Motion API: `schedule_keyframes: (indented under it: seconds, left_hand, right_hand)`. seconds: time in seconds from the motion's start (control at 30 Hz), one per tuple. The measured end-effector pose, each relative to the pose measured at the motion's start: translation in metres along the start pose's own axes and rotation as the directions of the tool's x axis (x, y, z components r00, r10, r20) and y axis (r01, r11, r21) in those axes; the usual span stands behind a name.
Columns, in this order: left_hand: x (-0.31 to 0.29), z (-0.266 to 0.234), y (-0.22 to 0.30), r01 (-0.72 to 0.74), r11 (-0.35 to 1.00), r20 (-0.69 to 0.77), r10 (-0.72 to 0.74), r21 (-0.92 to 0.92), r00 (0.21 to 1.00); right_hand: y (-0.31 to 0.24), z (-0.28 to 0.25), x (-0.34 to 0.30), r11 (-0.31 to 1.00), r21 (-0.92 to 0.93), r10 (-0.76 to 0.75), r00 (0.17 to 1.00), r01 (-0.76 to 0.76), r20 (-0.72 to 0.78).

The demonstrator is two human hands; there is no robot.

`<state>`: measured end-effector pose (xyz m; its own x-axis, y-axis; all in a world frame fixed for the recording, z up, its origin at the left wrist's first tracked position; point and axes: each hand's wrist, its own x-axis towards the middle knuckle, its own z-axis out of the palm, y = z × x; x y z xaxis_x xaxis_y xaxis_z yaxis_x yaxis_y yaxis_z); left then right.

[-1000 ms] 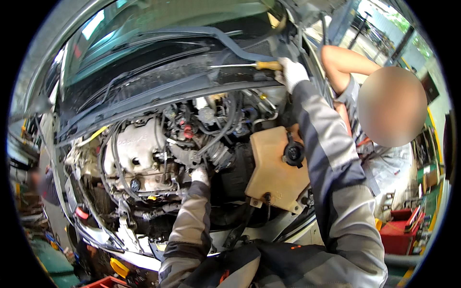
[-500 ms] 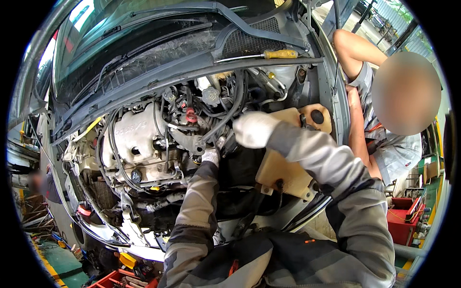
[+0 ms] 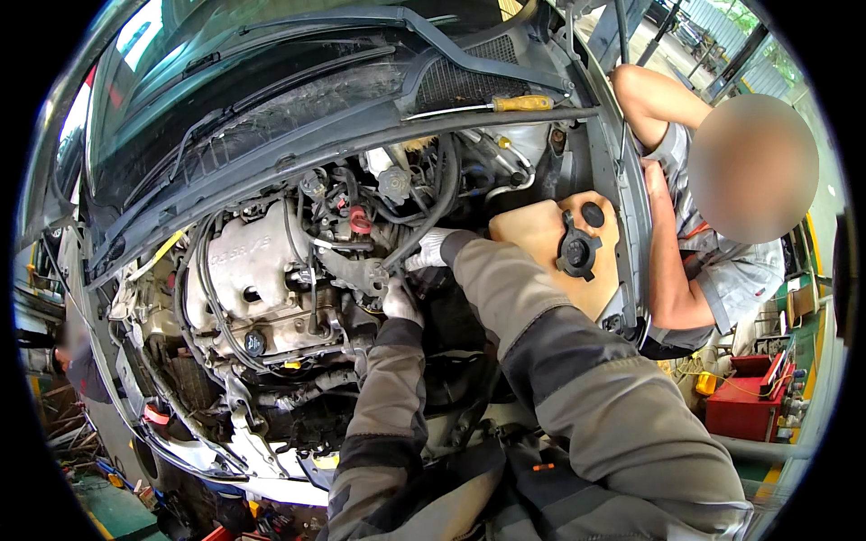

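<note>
White-gloved L hand (image 3: 402, 303) n white-gloved R hand (image 3: 428, 250) r by rt end of curved dull-grey pipe (image 3: 354, 270), beside silvery metal manifold (image 3: 236, 261); fingertips hidden, can't tell if either's clamped on it

Green floor (image 3: 115, 516) near left, grey floor (image 3: 117, 435) left, red tool chest (image 3: 740, 419) near right, pale-blue corrugated wall (image 3: 774, 70) far right, daylit pale ground (image 3: 675, 56) and some greenery (image 3: 743, 13) beside it.

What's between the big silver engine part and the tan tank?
In the head view, dark hoses, the left hand and the right hand lie there.
</note>
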<state>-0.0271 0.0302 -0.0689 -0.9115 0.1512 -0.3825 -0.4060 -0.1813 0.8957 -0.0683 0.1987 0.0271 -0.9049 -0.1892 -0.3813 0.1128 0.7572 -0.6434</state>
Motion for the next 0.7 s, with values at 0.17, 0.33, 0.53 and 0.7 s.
schedule_keyframes:
  seconds: [0.17,0.33,0.53,0.7]
  left_hand:
    - [0.007,-0.054,-0.062,-0.306,0.695,-0.067,0.454,0.651,0.889]
    - [-0.082,0.012,0.036,-0.314,0.948,-0.160,0.301,-0.062,0.940]
    - [-0.073,-0.003,0.027,-0.061,0.919,-0.197,-0.018,-0.391,0.980]
    - [-0.074,-0.010,0.036,0.234,0.890,-0.082,-0.287,-0.390,0.955]
  right_hand:
    - [-0.023,0.008,0.011,0.990,0.007,-0.142,0.990,0.142,-0.025]
    - [0.001,0.013,0.012,0.984,0.067,-0.159,0.982,0.166,-0.101]
    - [0.004,0.023,0.029,0.992,-0.120,-0.057,0.995,0.046,-0.085]
    - [-0.015,0.016,0.020,0.987,-0.144,0.063,0.996,-0.072,-0.068]
